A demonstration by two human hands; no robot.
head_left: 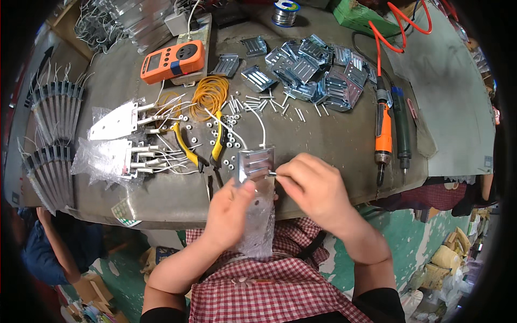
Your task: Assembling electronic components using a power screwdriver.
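My left hand [229, 215] is closed around a flat part in clear plastic wrap [257, 231] at the table's front edge. A shiny slotted metal bracket [253, 160] sits at its far end, and two white wires [263, 126] run out beyond it. My right hand [318, 185] pinches a small metal screw [273, 174] by the bracket's right edge. The screw's far tip is too small to make out. Just left of the bracket lie yellow-handled pliers [218, 141]. White ring-shaped pieces [230, 144] and loose screws [264, 102] are scattered beyond.
Slotted metal brackets [307, 64] are heaped at the back. An orange meter [175, 60] and yellow rubber bands [210, 92] lie left of them. Plastic-wrapped white plates with wires [116, 123] lie at left. An orange electric screwdriver [383, 129] lies at right. Another person's arm [56, 245] shows lower left.
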